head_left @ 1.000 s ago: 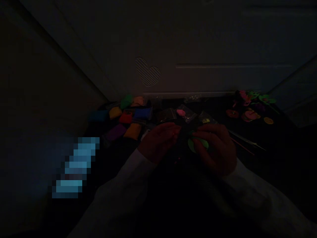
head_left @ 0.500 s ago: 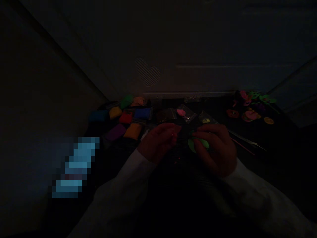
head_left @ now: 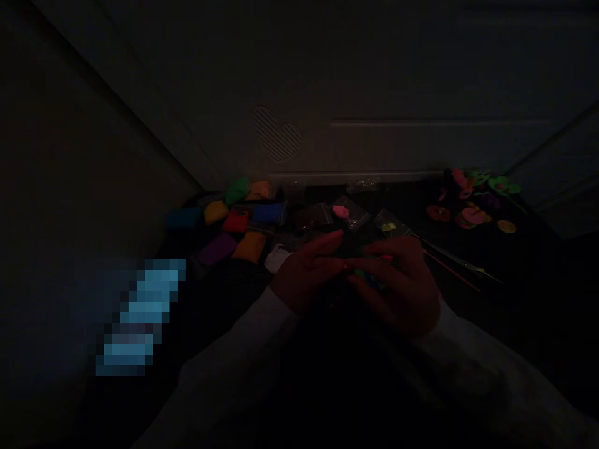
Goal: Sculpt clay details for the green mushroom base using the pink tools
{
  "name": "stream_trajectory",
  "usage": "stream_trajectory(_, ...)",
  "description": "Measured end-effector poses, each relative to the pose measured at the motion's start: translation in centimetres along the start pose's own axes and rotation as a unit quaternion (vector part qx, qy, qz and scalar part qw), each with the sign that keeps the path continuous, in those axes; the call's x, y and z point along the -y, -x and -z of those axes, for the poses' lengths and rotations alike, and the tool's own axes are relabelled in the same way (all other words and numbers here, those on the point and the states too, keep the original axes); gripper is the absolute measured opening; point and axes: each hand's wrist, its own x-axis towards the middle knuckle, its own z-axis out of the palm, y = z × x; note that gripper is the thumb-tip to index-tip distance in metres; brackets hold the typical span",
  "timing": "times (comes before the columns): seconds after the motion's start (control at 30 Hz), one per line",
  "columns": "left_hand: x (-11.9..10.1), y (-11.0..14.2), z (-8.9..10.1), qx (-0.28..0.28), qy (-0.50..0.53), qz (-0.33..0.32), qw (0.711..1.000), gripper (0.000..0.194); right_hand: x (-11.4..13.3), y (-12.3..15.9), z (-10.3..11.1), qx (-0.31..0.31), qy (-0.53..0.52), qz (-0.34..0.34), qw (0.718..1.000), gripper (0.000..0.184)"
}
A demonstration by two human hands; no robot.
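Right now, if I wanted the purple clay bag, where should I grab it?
I'd pinch the middle of the purple clay bag from the side nearest you, using your left hand. It looks soft and flat, like a little pillow, so the middle should squeeze easily. It sits in the front row, with the orange clay bag just to its right.

view: one head-worn camera is looking down from above the left hand [head_left: 306, 271] and right hand [head_left: 402, 287]
facing: it is pointing forward and downward, toward a panelled door [head_left: 421, 75]
nearness: it is sitting close over the hands, with clay packs [head_left: 238, 224] lying farther off
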Motion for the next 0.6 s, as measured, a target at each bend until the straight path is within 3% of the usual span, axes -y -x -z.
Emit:
stream_trajectory(0.23,0.0,0.3,-0.3,-0.007,-0.028,0.018,0.999,0.052,-0.3,0.1,-0.4,0.008,0.02,0.015,1.0,0.018)
stream_trajectory(0.4,-0.4,0.1,-0.2,-0.018,0.024,-0.012,0.999,0.049,-0.5,0.1,0.0,0.014,0.02,0.018,1.0,0.022)
stream_trajectory(0.6,-1.4,-0.3,0.7,-0.042,0.08,-0.057,0.994,0.027,-2.4,-0.8,1.9,-0.089,0.046,-0.03,0.995,0.018)
